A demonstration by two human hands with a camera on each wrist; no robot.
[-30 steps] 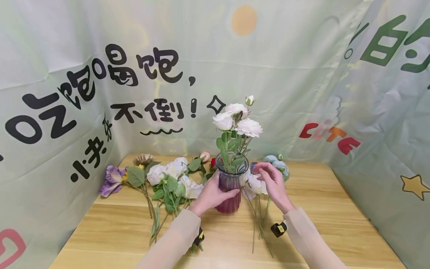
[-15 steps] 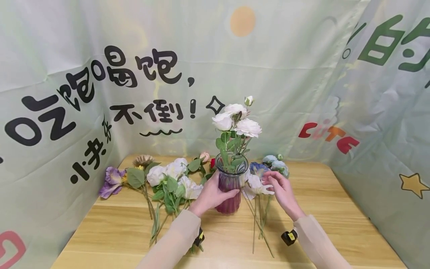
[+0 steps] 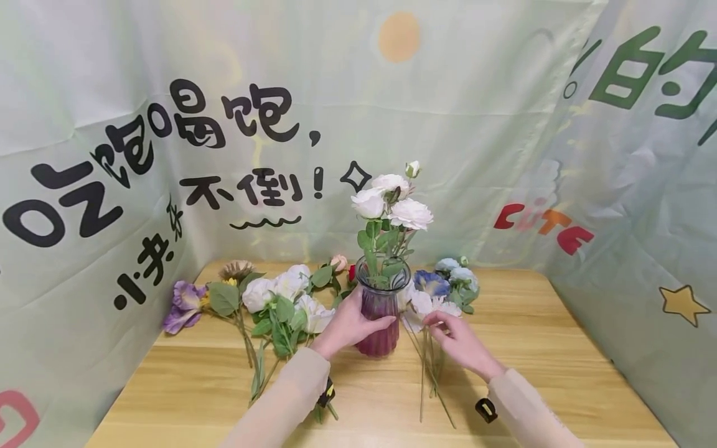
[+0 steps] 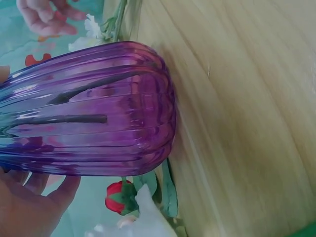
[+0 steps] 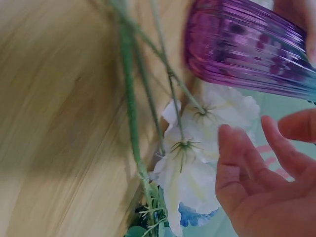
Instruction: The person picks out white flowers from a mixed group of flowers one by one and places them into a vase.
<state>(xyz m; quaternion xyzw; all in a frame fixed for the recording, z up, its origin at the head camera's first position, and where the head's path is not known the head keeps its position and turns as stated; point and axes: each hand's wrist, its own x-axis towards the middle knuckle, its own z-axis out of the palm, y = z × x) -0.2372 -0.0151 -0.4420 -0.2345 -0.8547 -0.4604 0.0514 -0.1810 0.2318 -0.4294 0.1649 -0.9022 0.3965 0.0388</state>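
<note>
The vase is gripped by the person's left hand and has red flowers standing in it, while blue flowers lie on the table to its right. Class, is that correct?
The colour is wrong: the head view shows white flowers standing in the vase, not red ones. The left hand does grip it, and blue flowers lie on the table to its right.

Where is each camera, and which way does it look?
Head: on the person's head, looking forward and down at the table and vase; left hand, right hand and both sleeves show.
Left wrist: on that wrist, looking at the vase; left hand at lower left, right hand at top left.
Right wrist: on that wrist, looking toward loose white flowers; right hand at right, left hand partly at top right.
Both wrist views share the vase.
</note>
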